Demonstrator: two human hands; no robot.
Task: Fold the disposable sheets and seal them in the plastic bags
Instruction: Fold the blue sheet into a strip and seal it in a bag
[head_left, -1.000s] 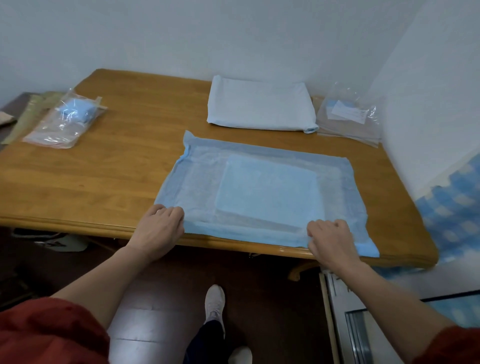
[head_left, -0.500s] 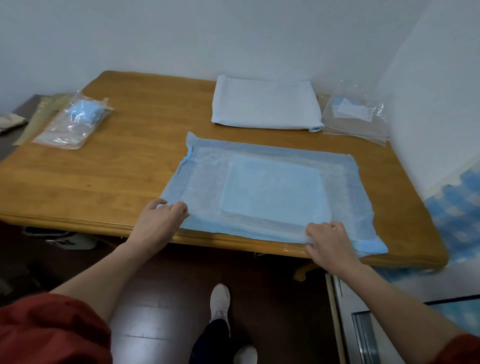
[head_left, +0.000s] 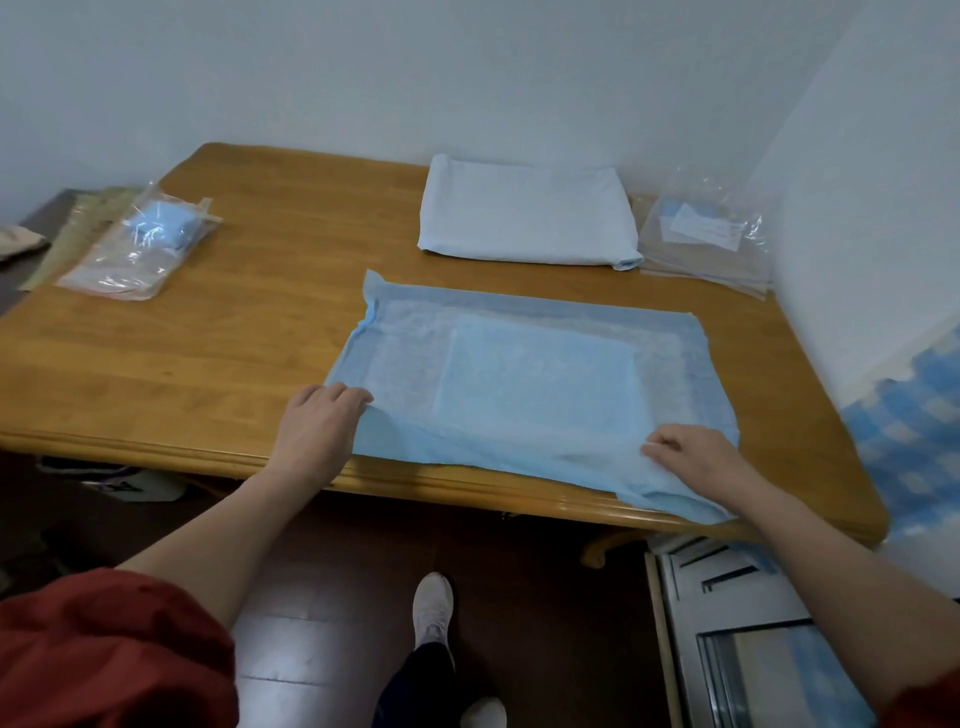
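Wooden table (head_left: 218, 364) in a white-walled corner (head_left: 467, 67), dark floor (head_left: 322, 597).

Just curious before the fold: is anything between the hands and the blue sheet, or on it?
Nothing visible. The left hand and right hand grip the blue sheet at its near edge; the white stack lies beyond it.

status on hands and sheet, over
Left hand and right hand each pinch the near edge of the light-blue rectangular disposable sheet. Sheet spread on wooden table. Folded white stack beyond it, apart.
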